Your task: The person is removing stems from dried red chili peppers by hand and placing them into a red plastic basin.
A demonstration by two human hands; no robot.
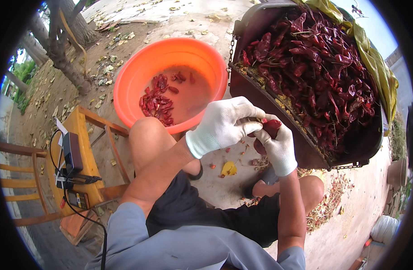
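My left hand [226, 118], in a white knit glove, pinches the stem end of a dried red chili pepper [272, 127]. The pepper's body is gripped by my right hand [278, 146], gloved the same way; fingers hide part of it. A second dark red pepper shape shows below, against my right palm. Left of the hands stands an orange plastic basin [171, 39] with a pile of dried red peppers [157, 103] on its bottom. To the right, a dark cart bed [267, 125] is heaped with dried red chili peppers [314, 64], many with stems.
A wooden chair [76, 135] at the left bears a power bank [71, 152], cables and a small keypad phone [78, 199]. Stem scraps [328, 206] and a yellow leaf [229, 168] litter the ground. Chains [230, 50] hang at the cart's corners; a yellow-green cloth [375, 57] drapes its far side.
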